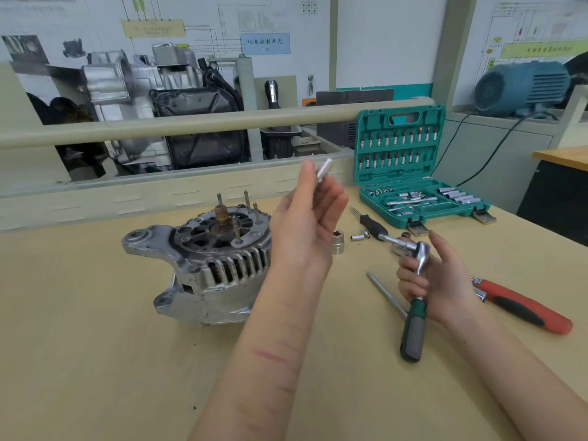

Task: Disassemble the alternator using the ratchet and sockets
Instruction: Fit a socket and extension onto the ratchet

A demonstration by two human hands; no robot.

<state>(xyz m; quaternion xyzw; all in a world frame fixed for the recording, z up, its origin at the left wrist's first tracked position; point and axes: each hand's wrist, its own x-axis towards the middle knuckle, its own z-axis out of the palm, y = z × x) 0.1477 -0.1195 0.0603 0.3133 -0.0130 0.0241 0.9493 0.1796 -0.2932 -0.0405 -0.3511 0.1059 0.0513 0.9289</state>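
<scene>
The silver alternator (206, 259) lies on the wooden table (111, 361) at centre left, with its studs and copper slip rings pointing up. My left hand (308, 218) is raised just right of it and pinches a long silver socket (324, 170), which is blurred. My right hand (436, 281) grips the green-handled ratchet (415, 300) by its neck, head up and handle hanging down. Nothing is fitted on the ratchet head as far as I can see.
An open green socket case (410, 173) stands at the back right. Between it and my hands lie a large socket (338, 241), a small adapter (359, 236) and a black-handled driver (372, 226). An extension bar (385, 294) and a red-handled tool (521, 305) lie near my right hand.
</scene>
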